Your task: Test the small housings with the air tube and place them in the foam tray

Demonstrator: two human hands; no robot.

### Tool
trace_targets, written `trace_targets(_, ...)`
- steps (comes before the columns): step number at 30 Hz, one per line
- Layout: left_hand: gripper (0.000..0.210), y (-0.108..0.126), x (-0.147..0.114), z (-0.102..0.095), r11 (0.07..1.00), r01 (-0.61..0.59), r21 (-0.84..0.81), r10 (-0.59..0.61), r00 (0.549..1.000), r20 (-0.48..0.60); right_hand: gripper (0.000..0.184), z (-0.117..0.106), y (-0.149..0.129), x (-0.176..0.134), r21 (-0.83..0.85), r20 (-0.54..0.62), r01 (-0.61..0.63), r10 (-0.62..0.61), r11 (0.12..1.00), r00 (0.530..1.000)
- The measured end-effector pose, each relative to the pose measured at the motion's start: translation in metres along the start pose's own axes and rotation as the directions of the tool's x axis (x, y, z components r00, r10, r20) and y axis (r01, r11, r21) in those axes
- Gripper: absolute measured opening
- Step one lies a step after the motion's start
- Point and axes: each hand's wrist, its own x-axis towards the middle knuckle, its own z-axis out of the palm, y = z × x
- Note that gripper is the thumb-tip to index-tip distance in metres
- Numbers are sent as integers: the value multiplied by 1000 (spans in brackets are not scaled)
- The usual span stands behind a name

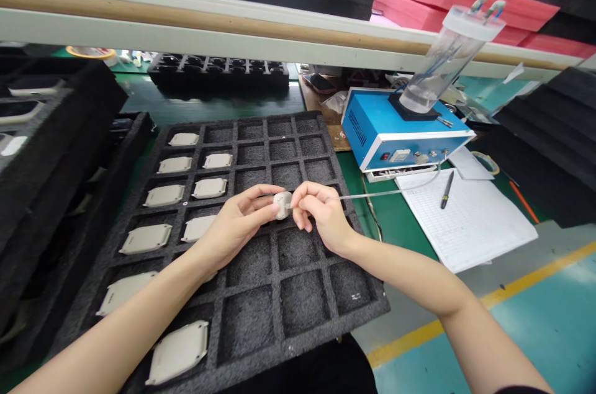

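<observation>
Bare left forearm [135, 319] and bare right forearm [410, 276] come up from the lower corners of the frame, nearest the camera, and meet at its middle. Left hand [251, 211] grasps a small, rounded, off-white piece [280, 205] between thumb and fingers, above the black foam tray with square compartments [277, 288]. Right hand [321, 211] pinches the end of a thin, translucent, flexible tube [377, 195] at the piece's right edge; whether the tip touches the piece, the fingers make hard to tell. The tube runs to the front of a blue and white metal box [372, 110] at the upper right.

Good work here seems to rest on steadiness — the 2 hands are close enough to brace against each other, and a light, even pinch by the left should stop the piece turning. Gripping the tube close to its tip, as the right does, looks sound for fine aim; a little slack behind it would help, since it stretches fairly straight and could tug. Holding the wrists up seems wise too — flat, beige, plate-like casings [164, 195] sit in compartments at the left of the tray, close by the left forearm, and a low sleeve or elbow could nudge them.
</observation>
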Motion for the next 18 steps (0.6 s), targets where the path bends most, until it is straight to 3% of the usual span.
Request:
trace_targets(10, 31, 1, -2, 0, 1000, -2, 4, 2, 1000, -10, 10, 0, 0, -1, -15, -8, 10, -10, 1000, 1000)
trace_targets(15, 26, -1, -1, 0, 993, -36, -114, 31, 998, -46, 10, -2, 0, -2, 27, -225, 180, -169, 983, 959)
trace_targets(18, 28, 0, 0, -4, 970, 3, -245, -10, 1000, -26, 10, -3, 0, 0, 49, -257, 153, -136, 987, 957)
